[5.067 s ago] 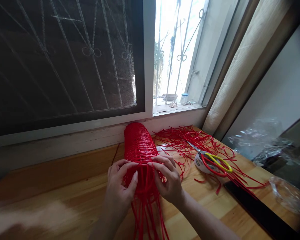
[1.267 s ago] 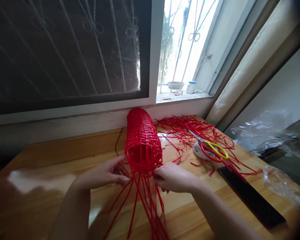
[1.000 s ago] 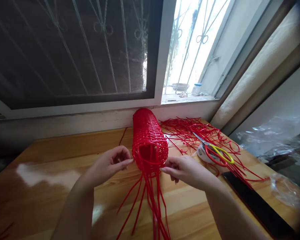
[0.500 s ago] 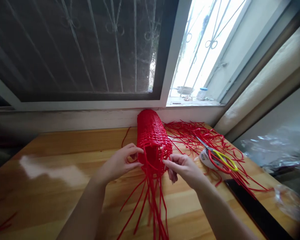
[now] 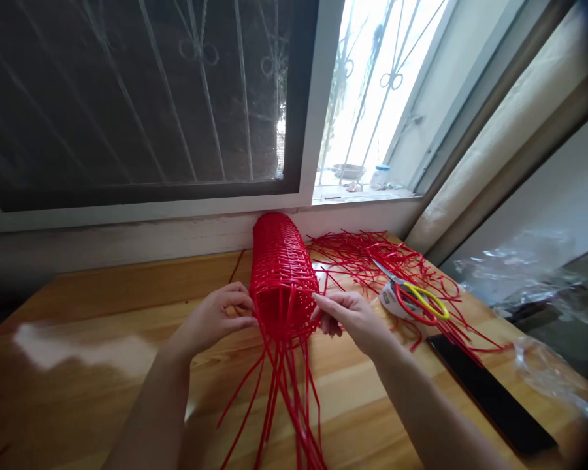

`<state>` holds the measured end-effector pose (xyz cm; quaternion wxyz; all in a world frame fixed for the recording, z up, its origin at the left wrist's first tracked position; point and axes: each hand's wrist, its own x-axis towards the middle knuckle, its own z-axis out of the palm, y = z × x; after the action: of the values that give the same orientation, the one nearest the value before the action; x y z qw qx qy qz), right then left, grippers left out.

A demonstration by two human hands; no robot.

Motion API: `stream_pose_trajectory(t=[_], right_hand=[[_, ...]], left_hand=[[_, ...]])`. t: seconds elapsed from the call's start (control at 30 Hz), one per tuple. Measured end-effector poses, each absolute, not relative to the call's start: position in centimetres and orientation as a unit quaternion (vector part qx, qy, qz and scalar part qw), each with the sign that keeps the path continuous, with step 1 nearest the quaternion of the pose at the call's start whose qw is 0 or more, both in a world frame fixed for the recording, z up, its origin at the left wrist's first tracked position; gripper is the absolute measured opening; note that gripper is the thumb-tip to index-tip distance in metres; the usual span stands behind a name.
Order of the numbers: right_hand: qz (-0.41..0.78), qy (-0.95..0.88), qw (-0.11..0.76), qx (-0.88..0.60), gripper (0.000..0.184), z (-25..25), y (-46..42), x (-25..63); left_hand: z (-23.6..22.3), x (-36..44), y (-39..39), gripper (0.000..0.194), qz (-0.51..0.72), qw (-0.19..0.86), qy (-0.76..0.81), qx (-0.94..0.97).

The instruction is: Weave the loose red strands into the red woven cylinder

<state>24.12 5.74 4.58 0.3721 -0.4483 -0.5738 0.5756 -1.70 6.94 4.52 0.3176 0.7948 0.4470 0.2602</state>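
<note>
A red woven tube-shaped basket [image 5: 280, 251] lies on its side, its open end facing me. Long loose strands [image 5: 269, 398] trail from that rim toward the table's front edge. At the rim's left side, the curled fingers and thumb of my left hand [image 5: 215, 320] hold the edge. My right hand [image 5: 345, 314] is at the rim's right side, with thumb and forefinger pinched on a thin red strand [image 5: 301, 289] that runs across the top of the opening. My other right fingers are curled under and partly hidden.
Scissors [image 5: 424, 301] with red and yellow handles rest on a white roll [image 5: 391, 299], beside a heap of red strands [image 5: 367, 254]. A long black flat object [image 5: 490, 395] lies at right. Crumpled clear plastic [image 5: 524, 274] is beyond the wooden table [image 5: 127, 294]. A window [image 5: 176, 98] stands behind.
The view has shifted slightly, so everything sits further left. The right hand's strand now stretches across the top of the opening. My left fingers have moved outward along the rim's left side.
</note>
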Motion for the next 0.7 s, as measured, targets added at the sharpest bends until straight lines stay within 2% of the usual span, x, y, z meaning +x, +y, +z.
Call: stream_pose_trajectory(t=[0.13, 0.27, 0.43, 0.57, 0.7], right_hand=[[0.564, -0.603, 0.332, -0.456, 0.047, 4.4, 5.5, 23.5], [0.546, -0.633, 0.313, -0.45, 0.042, 4.6, 5.2, 23.6], [0.651, -0.619, 0.268, -0.349, 0.031, 4.8, 5.1, 24.4], [0.713, -0.586, 0.275, -0.271, 0.038, 4.6, 5.2, 24.5], [0.717, -0.58, 0.285, -0.261, 0.046, 4.4, 5.4, 24.3]], left_hand=[[5.1, -1.6, 6.4, 0.011, 0.253, 0.302, 0.448, 0.803], [6.2, -1.3, 5.4, 0.011, 0.305, 0.277, 0.521, 0.748], [8.1, -0.4, 3.3, 0.023, 0.256, 0.309, 0.531, 0.746], [8.3, 0.7, 2.3, 0.019, 0.245, 0.289, 0.509, 0.773], [7.9, 0.9, 2.4, 0.02, 0.315, 0.231, 0.505, 0.77]])
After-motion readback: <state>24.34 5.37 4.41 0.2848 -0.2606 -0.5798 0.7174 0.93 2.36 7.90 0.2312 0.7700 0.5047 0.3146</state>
